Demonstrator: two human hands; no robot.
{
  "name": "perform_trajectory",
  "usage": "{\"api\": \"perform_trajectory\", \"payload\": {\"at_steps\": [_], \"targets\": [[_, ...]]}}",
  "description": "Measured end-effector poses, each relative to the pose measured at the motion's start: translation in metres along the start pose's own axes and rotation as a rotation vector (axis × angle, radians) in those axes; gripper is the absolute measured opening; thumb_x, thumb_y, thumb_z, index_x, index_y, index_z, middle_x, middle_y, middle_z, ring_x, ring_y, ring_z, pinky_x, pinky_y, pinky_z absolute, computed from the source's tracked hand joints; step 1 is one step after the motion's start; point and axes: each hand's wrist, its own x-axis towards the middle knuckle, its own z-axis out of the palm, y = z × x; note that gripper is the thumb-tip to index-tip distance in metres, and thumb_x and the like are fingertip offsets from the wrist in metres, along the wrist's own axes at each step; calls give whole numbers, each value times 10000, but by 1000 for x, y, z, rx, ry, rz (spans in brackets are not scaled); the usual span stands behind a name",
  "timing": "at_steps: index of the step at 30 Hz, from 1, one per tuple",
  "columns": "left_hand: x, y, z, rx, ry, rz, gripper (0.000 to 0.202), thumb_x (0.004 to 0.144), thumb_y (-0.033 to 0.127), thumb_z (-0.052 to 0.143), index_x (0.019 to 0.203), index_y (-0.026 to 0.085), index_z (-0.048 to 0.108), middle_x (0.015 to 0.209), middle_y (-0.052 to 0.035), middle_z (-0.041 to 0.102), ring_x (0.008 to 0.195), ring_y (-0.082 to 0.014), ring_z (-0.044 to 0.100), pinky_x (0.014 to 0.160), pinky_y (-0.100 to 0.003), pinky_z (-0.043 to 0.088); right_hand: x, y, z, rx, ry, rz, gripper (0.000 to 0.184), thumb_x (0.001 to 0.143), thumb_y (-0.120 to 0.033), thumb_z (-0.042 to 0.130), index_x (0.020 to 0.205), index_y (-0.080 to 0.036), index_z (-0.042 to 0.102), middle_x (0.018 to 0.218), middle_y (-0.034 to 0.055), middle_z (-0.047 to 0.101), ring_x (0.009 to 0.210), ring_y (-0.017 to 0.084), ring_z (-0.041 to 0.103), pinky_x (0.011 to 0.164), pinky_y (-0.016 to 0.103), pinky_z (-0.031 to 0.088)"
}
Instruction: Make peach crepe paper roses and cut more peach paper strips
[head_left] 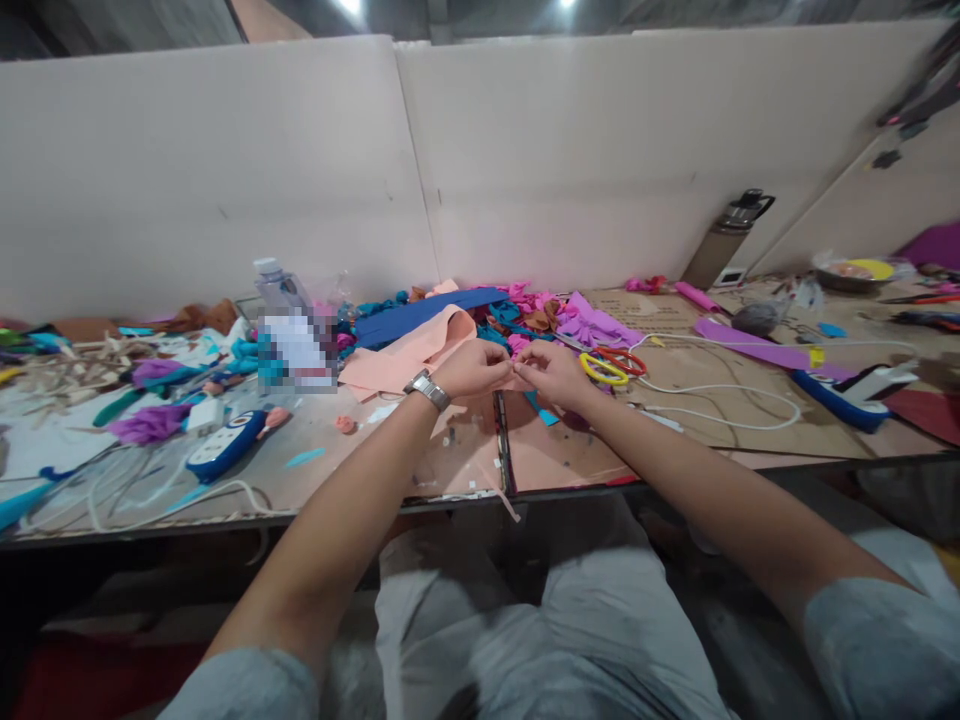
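My left hand (476, 368), with a metal watch (428, 389) on its wrist, is closed in a pinch. The fingertips of my right hand (556, 373) meet it, pinched as well. Between them is a small piece of peach crepe paper (513, 382), mostly hidden by the fingers. Just behind my left hand lies a larger peach crepe sheet (397, 362), partly curled over a dark blue sheet (427, 316). Scissors with yellow and red handles (604, 368) rest right of my right hand. A small rolled peach paper piece (345, 424) sits left of my left hand.
A clear bottle (283, 290) stands behind on the left. Blue power strips lie left (229, 442) and right (840, 398), with white cables (757, 424) across cardboard. Crumpled purple paper (596, 322) lies near the scissors. A flask (724, 240) leans by the white partition (585, 150).
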Motion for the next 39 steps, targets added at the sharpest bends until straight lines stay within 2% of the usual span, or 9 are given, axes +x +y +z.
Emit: {"api": "perform_trajectory", "payload": {"at_steps": [4,10,17,21,27,32,36,39], "targets": [[0,2,3,106,32,73,281,840,335,524,732,148,705,666,-32,651,617,-148,513,587,-283,298,4,6,0,76,-31,53,86,785,-252,647,740,-203,702,934,45,648,893,194,617,805,330,487],[2,-1,6,228,50,182,255,864,314,538,744,167,708,702,-55,704,633,-165,559,705,-307,355,8,5,-3,194,-129,117,103,762,-257,615,698,-201,672,959,39,628,942,190,600,927,356,475],[3,-4,10,316,79,307,310,959,338,479,844,171,713,727,-57,717,666,-177,594,869,-354,386,8,0,-6,282,-212,205,155,770,-285,551,672,-194,631,935,32,643,890,178,590,850,316,476],[2,-4,9,308,71,285,326,969,355,478,849,167,714,725,-54,715,668,-176,590,830,-344,383,8,1,-6,299,-219,237,175,787,-331,547,689,-198,606,888,19,634,836,171,569,794,300,467],[-1,0,0,196,6,184,319,948,360,484,853,158,712,774,-56,718,679,-171,578,645,-289,344,8,1,-6,283,-200,224,158,788,-337,543,707,-205,577,847,5,608,831,169,546,820,303,446],[-2,-4,-3,104,-18,129,305,924,365,498,874,158,716,792,-44,717,701,-167,594,643,-274,360,7,-1,-8,238,-176,215,186,799,-362,554,707,-203,582,801,5,590,785,167,535,768,305,441],[-3,-5,-3,81,-22,124,274,892,334,512,867,158,720,773,-37,708,673,-159,570,636,-275,357,9,-3,-10,184,-140,182,188,784,-365,583,717,-195,630,843,31,636,840,186,578,800,320,444],[-3,-4,-2,73,-27,125,272,880,337,517,833,155,713,739,-29,682,656,-150,546,629,-275,348,8,-4,-10,139,-136,165,207,773,-382,625,727,-186,673,781,33,654,771,185,582,740,315,437]]}}
